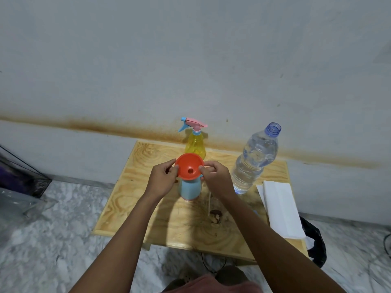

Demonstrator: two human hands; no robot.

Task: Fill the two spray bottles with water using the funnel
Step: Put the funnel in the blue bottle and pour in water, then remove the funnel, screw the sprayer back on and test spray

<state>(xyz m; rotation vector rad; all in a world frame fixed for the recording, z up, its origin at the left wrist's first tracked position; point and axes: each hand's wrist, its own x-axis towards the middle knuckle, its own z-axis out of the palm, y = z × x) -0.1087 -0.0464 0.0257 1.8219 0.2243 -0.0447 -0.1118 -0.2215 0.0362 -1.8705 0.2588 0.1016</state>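
An orange funnel [189,168] sits in the neck of a light-blue spray bottle [189,188] standing at the middle of the small wooden table [135,199]. My left hand [161,181] pinches the funnel's left rim and my right hand [215,178] pinches its right rim. Behind it a yellow spray bottle [195,145] with a pink and blue trigger head stands upright by the wall. An uncapped clear water bottle [255,159], mostly full, stands to the right. A thin white tube [209,200] lies on the table just right of the blue bottle.
White folded paper [279,208] lies along the table's right edge. A brown stain [215,215] marks the tabletop near the centre. A black bag [315,244] sits on the marble floor at the right; dark plastic [19,176] lies at the left. The wall is right behind the table.
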